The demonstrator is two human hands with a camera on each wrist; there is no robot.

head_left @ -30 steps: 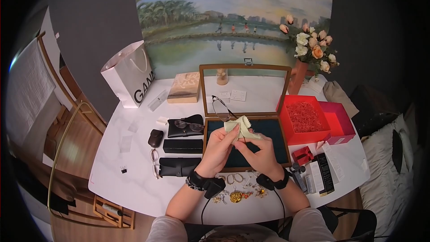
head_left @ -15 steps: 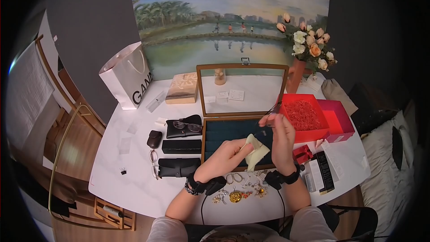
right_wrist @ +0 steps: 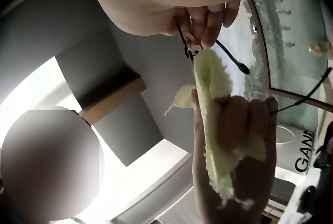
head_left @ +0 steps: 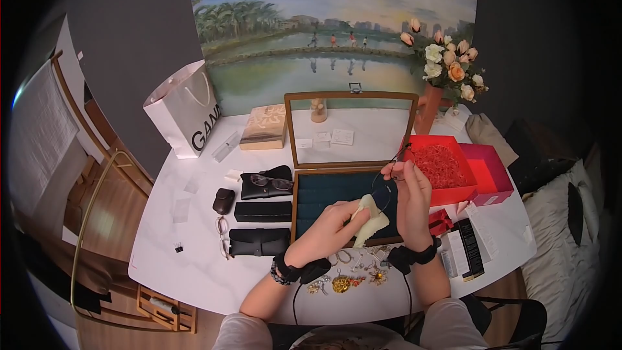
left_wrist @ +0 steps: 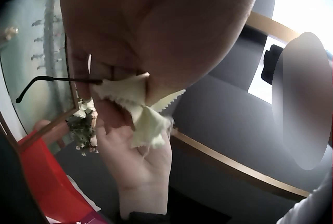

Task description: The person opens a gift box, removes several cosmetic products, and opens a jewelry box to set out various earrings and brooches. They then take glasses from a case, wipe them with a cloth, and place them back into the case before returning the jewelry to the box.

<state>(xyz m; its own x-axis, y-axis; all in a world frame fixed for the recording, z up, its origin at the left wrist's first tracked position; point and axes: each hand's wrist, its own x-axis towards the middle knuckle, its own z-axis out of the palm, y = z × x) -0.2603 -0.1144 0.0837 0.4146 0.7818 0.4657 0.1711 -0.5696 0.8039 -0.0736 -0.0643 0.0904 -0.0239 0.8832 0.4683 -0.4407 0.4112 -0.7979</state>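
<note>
My left hand [head_left: 325, 228] pinches a pale yellow-green cloth [head_left: 370, 225] over part of a pair of thin dark glasses [head_left: 387, 205]. Raised at the right, my right hand [head_left: 412, 209] holds the glasses by the frame with its fingertips. In the left wrist view one dark temple arm [left_wrist: 62, 79] sticks out beside the cloth [left_wrist: 145, 120]. From the right wrist, the fingers of my right hand [right_wrist: 171, 0] grip the frame above the cloth [right_wrist: 210, 78], whose folds partly hide the lenses. Beneath both hands lies an open wooden case [head_left: 311, 198] with a dark green lining.
Glasses cases [head_left: 260, 242] and spectacles [head_left: 223, 238] lie left of the wooden case. Jewellery [head_left: 341, 283] is spread along the front. A red box [head_left: 447, 188] with shredded filling and a flower vase [head_left: 429, 113] stand right; a paper bag [head_left: 181, 116] stands back left.
Both hands have moved right from over the middle of the case. The right hand has risen with the glasses frame, and the cloth has shifted right with the left hand.
</note>
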